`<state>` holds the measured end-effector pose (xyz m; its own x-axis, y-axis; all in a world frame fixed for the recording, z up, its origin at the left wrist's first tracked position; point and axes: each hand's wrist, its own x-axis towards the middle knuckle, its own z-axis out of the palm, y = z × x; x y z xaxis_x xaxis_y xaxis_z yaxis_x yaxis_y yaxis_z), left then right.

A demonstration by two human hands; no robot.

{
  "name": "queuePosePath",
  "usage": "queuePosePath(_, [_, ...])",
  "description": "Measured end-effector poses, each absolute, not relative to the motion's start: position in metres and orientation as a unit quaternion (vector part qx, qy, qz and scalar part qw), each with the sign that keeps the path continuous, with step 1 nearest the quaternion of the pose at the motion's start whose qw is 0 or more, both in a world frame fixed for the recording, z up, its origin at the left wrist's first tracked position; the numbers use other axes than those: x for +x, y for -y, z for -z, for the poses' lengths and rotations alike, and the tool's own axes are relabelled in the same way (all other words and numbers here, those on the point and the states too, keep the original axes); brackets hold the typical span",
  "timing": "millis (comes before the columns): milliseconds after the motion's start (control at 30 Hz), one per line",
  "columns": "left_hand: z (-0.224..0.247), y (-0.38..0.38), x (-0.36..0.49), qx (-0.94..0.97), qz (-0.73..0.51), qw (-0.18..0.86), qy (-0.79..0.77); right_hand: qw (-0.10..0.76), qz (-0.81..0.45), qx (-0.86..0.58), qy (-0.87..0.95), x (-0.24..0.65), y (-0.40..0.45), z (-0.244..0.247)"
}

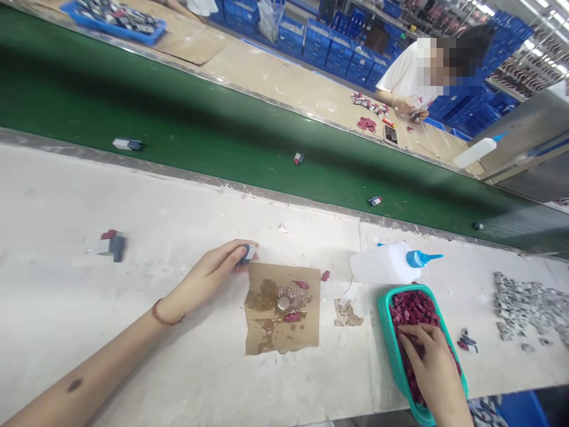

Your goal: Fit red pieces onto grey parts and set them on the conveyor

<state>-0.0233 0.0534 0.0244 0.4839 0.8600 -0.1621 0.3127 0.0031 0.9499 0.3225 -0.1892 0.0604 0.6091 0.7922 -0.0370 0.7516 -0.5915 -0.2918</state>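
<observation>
My left hand [222,261] pinches a small dark-blue and white plastic part [246,254] above the table, beside the upper left corner of a cardboard piece [258,338]. On that cardboard lie two dark red pieces [292,317] around a round cap [283,303], among wet brownish stains. My right hand [429,362] reaches into a green basket [386,332] filled with small dark red pieces [413,305]. Its thumb and forefinger come together over them; what lies between the tips is hidden. A white squeeze bottle with a blue nozzle [386,264] lies on its side behind the basket.
A green conveyor belt [213,142] crosses behind the table, carrying several small parts. An assembled part [116,246] lies at the left, grey-white parts [528,302] at the right. Across the belt a person [409,77] handles small parts near a blue tray [151,37].
</observation>
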Motion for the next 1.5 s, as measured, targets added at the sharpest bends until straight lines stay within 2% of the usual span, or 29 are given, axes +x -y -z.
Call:
queuePosePath(133, [-0.031,-0.038,-0.017,0.539,-0.248,0.685,-0.423,0.29,-0.137,-0.859,0.4,0.305,0.184,-0.073])
queuePosePath(233, [-0.027,-0.028,-0.012,0.533,-0.246,0.701,-0.404,0.414,-0.209,-0.808,0.363,0.282,0.171,-0.076])
queuePosePath(300, [-0.023,-0.021,-0.009,0.541,-0.243,0.699,-0.399,0.454,-0.253,-0.771,0.368,0.265,0.158,-0.073])
queuePosePath(500, [-0.01,-0.005,-0.005,0.526,-0.31,0.684,-0.401,0.445,-0.346,-0.734,0.378,0.211,0.107,-0.051])
queuePosePath(667, [-0.002,-0.005,-0.006,0.533,-0.32,0.675,-0.397,0.373,-0.362,-0.719,0.462,0.175,0.082,-0.034])
queuePosePath(900, [-0.003,-0.003,-0.007,0.577,-0.289,0.644,-0.412,0.286,-0.241,-0.652,0.659,0.163,0.064,-0.02])
queuePosePath(1133, [0.0,-0.005,-0.007,0.603,-0.28,0.619,-0.418,0.243,-0.199,-0.647,0.695,0.168,0.066,-0.014])
queuePosePath(1300, [-0.002,-0.005,-0.008,0.625,-0.258,0.618,-0.401,0.275,-0.235,-0.669,0.65,0.168,0.066,-0.018])
queuePosePath(1500, [0.005,0.003,-0.013,0.624,-0.301,0.634,-0.345,0.416,-0.392,-0.684,0.453,0.172,0.064,-0.026])
